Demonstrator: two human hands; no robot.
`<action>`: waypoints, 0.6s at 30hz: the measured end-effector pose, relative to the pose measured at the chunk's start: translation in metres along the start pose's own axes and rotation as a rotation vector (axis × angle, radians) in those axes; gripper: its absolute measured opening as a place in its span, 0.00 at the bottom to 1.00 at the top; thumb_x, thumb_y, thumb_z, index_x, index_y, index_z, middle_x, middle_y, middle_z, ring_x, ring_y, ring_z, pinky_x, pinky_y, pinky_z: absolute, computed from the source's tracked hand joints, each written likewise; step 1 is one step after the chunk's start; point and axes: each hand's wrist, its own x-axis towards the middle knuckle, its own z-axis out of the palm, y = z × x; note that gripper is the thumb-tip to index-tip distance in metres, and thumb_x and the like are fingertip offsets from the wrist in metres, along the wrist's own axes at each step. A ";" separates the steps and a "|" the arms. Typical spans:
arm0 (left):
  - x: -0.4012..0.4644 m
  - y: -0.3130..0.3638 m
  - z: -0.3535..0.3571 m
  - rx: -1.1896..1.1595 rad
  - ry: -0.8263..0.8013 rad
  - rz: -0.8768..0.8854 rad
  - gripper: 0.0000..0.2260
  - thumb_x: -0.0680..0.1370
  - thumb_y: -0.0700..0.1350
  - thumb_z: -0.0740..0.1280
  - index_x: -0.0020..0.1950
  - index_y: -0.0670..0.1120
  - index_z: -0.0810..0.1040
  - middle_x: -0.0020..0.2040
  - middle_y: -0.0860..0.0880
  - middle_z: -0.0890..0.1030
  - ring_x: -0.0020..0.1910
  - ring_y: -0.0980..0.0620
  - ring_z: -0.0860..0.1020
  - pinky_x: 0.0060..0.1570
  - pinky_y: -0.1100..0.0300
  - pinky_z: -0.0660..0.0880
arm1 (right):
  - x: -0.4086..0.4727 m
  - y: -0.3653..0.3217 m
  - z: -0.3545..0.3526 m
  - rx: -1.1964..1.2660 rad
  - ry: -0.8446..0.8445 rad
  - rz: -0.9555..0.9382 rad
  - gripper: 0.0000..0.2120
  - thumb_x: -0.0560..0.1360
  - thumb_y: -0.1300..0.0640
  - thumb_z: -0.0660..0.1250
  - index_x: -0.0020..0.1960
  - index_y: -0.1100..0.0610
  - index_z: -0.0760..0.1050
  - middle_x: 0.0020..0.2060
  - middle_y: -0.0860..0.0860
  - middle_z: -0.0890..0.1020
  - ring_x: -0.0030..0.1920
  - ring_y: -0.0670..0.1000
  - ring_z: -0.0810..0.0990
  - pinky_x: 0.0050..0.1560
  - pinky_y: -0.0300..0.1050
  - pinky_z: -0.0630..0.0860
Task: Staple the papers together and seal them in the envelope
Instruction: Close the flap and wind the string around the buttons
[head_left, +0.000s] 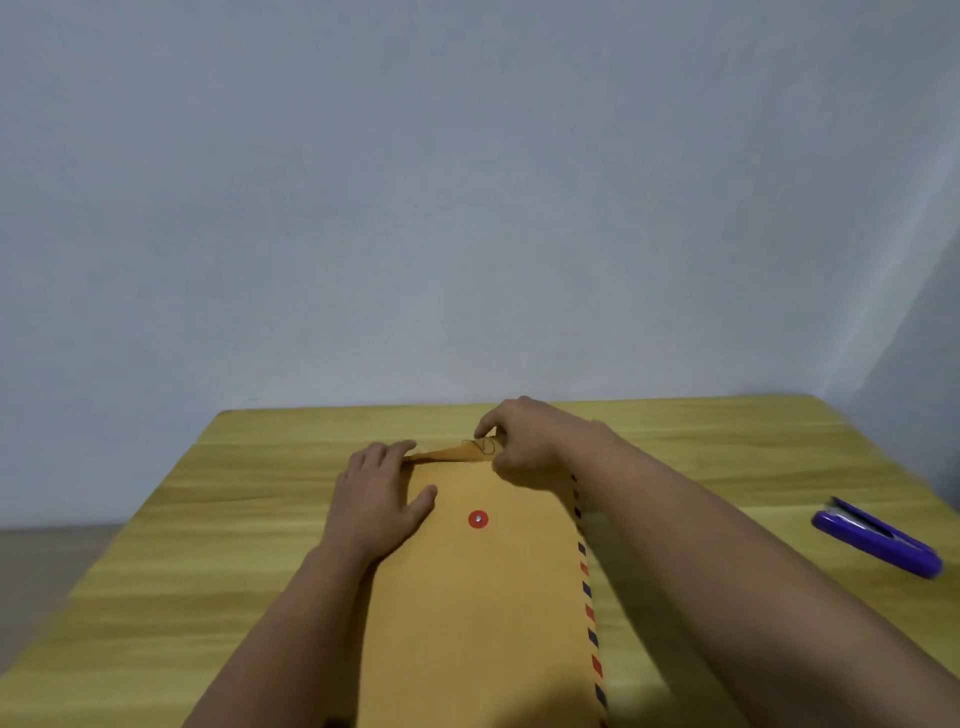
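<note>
One brown kraft envelope (483, 597) lies lengthwise on the wooden table (208, 519), running from the near edge at 6 o'clock toward the far side at 12 o'clock, with a red-and-blue striped border down its right edge. One red button fastener (478, 519) sits on its face, toward the far end. The envelope's flap (457, 452) at the 12 o'clock end is partly raised, and a thin string (485, 446) lies looped on it. The left hand (379, 493) lies flat on the envelope at about 10 o'clock from the button, its fingers straight and pressing the paper near the flap's left corner. The right hand (530, 441), at about 1 o'clock from the button, has its fingers curled and pinches the flap by the string. The papers cannot be seen. One purple stapler (878, 538) lies on the table at 3 o'clock, well apart from the envelope and touched by neither hand. A plain pale wall (467, 182) rises behind the table.
</note>
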 end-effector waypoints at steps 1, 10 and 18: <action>0.000 -0.002 0.000 0.010 0.006 0.003 0.32 0.71 0.69 0.58 0.71 0.54 0.72 0.62 0.50 0.75 0.66 0.46 0.71 0.64 0.48 0.72 | -0.001 0.003 0.000 -0.045 0.010 0.003 0.23 0.74 0.54 0.72 0.69 0.44 0.79 0.57 0.47 0.84 0.59 0.52 0.80 0.59 0.51 0.79; -0.015 0.002 -0.002 0.046 0.000 -0.008 0.25 0.79 0.50 0.64 0.77 0.54 0.67 0.78 0.49 0.66 0.77 0.44 0.62 0.71 0.44 0.67 | -0.035 0.011 0.012 -0.228 0.058 -0.035 0.14 0.79 0.55 0.66 0.61 0.47 0.84 0.57 0.47 0.85 0.58 0.51 0.81 0.53 0.48 0.80; -0.017 0.004 0.004 0.081 -0.101 0.023 0.23 0.81 0.47 0.59 0.77 0.56 0.68 0.80 0.53 0.64 0.81 0.47 0.55 0.78 0.41 0.52 | -0.034 -0.004 0.037 -0.106 0.085 -0.044 0.14 0.79 0.52 0.64 0.62 0.49 0.82 0.58 0.48 0.84 0.59 0.53 0.81 0.56 0.51 0.81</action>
